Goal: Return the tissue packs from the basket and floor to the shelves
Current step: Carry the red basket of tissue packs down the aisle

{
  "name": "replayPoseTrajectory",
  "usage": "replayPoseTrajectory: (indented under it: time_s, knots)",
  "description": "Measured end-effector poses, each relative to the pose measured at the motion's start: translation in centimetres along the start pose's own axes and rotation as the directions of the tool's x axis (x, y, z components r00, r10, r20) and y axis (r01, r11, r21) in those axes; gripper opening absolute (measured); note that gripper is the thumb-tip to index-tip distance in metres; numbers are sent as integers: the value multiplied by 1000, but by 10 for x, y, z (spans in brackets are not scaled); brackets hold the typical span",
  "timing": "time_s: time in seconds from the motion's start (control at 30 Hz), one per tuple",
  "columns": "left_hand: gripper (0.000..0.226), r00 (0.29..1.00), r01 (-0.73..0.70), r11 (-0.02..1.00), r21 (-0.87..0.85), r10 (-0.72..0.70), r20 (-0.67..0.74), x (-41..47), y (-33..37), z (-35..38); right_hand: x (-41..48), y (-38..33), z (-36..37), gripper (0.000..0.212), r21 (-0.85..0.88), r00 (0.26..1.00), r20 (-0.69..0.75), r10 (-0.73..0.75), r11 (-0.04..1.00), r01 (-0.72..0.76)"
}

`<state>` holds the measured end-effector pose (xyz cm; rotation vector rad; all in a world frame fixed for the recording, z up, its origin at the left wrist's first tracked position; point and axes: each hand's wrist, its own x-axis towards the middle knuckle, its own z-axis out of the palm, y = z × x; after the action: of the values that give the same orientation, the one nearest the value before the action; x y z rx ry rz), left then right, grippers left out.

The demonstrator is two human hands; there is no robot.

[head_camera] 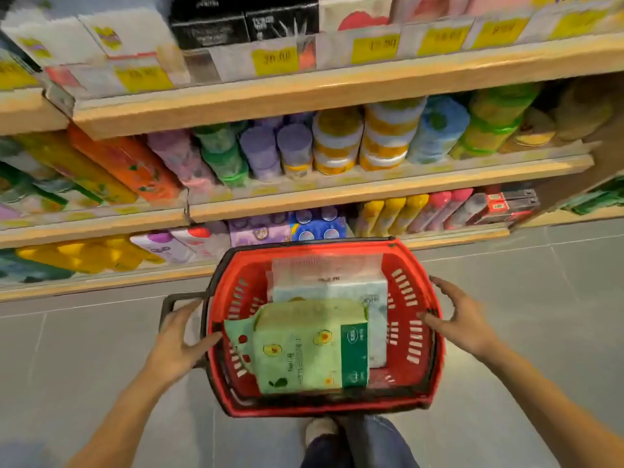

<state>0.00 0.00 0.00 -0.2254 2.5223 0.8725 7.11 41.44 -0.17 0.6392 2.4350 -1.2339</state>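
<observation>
A red shopping basket point(418, 336) with black handles sits low in front of my feet. Inside it a green tissue pack point(304, 349) with avocado pictures lies on a white and pale blue tissue pack point(351, 285). My left hand point(175, 342) is at the basket's left side, with the thumb on the rim and the fingers by the folded-out black handle point(169, 300). My right hand point(462, 319) is at the right side, fingers spread, only the thumb touching the rim. Wooden shelves point(337, 194) with tissue goods rise just behind the basket.
The lowest shelf point(101, 282) holds yellow, white and purple packs close to the basket's far rim. The middle shelf carries rolls in coloured wrap, the top one boxes with yellow price tags. Grey tiled floor point(540, 282) lies to both sides. My shoe point(320, 430) shows under the basket.
</observation>
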Motion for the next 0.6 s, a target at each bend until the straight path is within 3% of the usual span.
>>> replayPoseTrajectory:
  time_s: [0.13, 0.2, 0.3, 0.5, 0.6]
  knots:
    - [107, 997, 82, 996, -42, -82, 2, 34, -48, 31, 36, 46, 23, 73, -91, 995, -89, -37, 995, 29]
    - [100, 997, 74, 994, -85, -72, 20, 46, -62, 46, 50, 67, 33, 83, -114, 994, -109, -31, 993, 19]
    - [72, 1000, -7, 989, -145, 7, 1, 61, -69, 66, 62, 93, 43, 89, -79, 993, -113, -14, 997, 5]
    - [99, 994, 79, 996, -52, -83, -76, 75, -88, 90, 66, 118, 67, 95, 51, 996, -92, -4, 999, 9]
    - [102, 996, 48, 996, -78, -54, -67, 77, -95, 89, 67, 122, 68, 97, 6, 995, -101, -1, 1000, 1]
